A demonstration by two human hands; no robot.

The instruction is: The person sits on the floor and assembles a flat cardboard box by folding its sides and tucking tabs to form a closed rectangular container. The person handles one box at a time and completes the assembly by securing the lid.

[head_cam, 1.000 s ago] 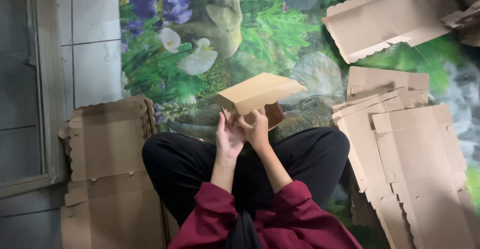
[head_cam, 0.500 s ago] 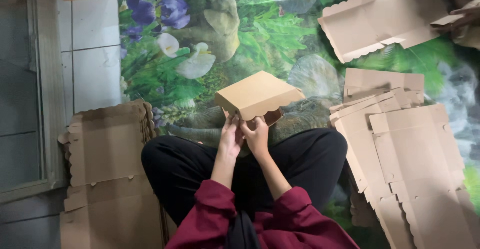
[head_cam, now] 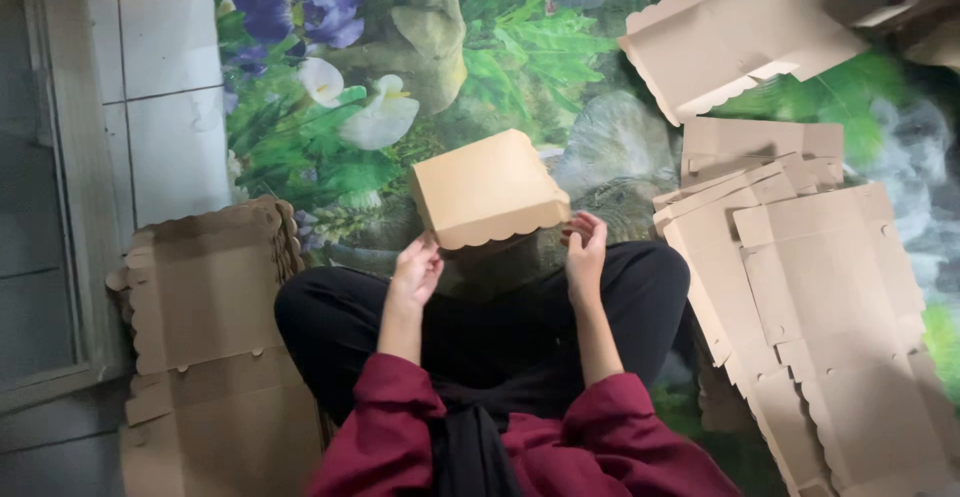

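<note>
Floral printed floor mat underneath. Folded brown scallop-edged cardboard box lies lid-up, long axis left-right, scalloped flap toward the person. Left hand fingers curled loosely, touching its near-left corner; right hand fingers curled, just beside it.

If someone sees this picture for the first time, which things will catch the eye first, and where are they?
At the centre, a closed tan cardboard box with a scalloped edge sits between the left hand and the right hand, above the crossed legs. Under it lies a bright floor mat printed with flowers and leaves. Flat cardboard blanks lie in a stack on the left and in a spread-out pile on the right.
</note>
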